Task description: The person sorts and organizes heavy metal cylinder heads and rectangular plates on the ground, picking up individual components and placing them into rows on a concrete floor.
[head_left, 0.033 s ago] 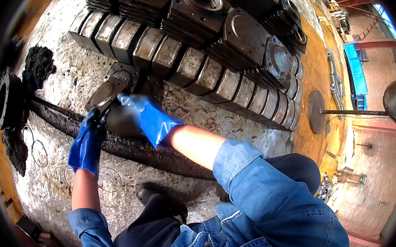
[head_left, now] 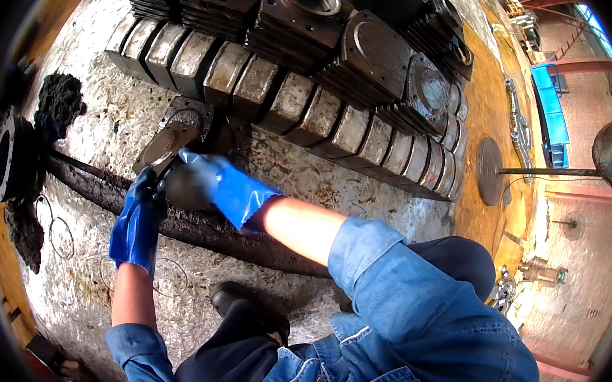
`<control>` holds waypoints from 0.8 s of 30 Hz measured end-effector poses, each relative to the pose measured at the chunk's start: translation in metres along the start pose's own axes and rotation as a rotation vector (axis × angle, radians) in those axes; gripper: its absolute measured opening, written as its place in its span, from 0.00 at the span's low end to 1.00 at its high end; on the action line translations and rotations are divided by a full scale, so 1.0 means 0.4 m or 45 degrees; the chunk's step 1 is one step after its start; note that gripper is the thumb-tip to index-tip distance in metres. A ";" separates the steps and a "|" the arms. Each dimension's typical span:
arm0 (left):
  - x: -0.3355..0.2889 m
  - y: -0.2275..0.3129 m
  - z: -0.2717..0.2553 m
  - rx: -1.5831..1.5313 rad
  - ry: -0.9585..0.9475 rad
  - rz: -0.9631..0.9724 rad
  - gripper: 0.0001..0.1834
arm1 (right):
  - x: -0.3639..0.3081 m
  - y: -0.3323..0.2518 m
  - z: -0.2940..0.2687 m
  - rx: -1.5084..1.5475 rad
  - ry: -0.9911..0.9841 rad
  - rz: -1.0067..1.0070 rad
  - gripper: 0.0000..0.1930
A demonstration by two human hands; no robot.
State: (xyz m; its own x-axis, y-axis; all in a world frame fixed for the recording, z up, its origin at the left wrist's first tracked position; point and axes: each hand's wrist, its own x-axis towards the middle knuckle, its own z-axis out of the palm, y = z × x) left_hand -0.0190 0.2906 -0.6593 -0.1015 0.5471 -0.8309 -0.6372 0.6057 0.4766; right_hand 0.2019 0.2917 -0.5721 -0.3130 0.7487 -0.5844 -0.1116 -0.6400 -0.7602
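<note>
Both my hands wear blue rubber gloves and meet over a dark, oily metal flange part (head_left: 169, 142) on the floor. My left hand (head_left: 136, 220) is closed at the near edge of this part. My right hand (head_left: 229, 188) bends in beside it with curled fingers. A dark blurred patch covers the space between the hands, so what the right fingers hold cannot be made out. Under and beside the hands runs a long, black, grimy strip (head_left: 254, 255). Just beyond the flange part stands a row of worn metal blocks (head_left: 289, 103).
Dark finned cylinders (head_left: 374, 51) are stacked behind the blocks. On the left lie a black ring-shaped part (head_left: 7, 158), a black rag-like heap (head_left: 58, 102) and a thin wire loop (head_left: 61, 236). A round disc on a rod (head_left: 490, 171) stands at the right, with a blue rack (head_left: 548, 106) beyond.
My left hand has shifted very slightly to the right. Otherwise the hands and the parts look the same.
</note>
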 end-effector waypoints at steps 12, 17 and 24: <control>-0.358 -0.114 0.157 0.694 -0.716 -0.088 0.23 | -0.156 -0.237 -0.150 -0.521 -0.439 -0.086 0.09; -0.428 -0.155 0.298 1.052 -0.963 -0.220 0.24 | -0.438 -0.459 -0.310 -0.933 -0.113 -0.070 0.18; -0.364 -0.197 0.320 1.364 -1.186 -0.058 0.18 | -0.591 -0.453 -0.640 -0.344 1.021 -0.290 0.34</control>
State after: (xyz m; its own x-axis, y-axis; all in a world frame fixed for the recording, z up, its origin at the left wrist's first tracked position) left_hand 0.1436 0.2371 -0.5391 0.7032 0.4357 -0.5618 0.2944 0.5408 0.7879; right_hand 0.5374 0.2748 -0.3691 0.4587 0.8140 -0.3565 0.1681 -0.4734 -0.8647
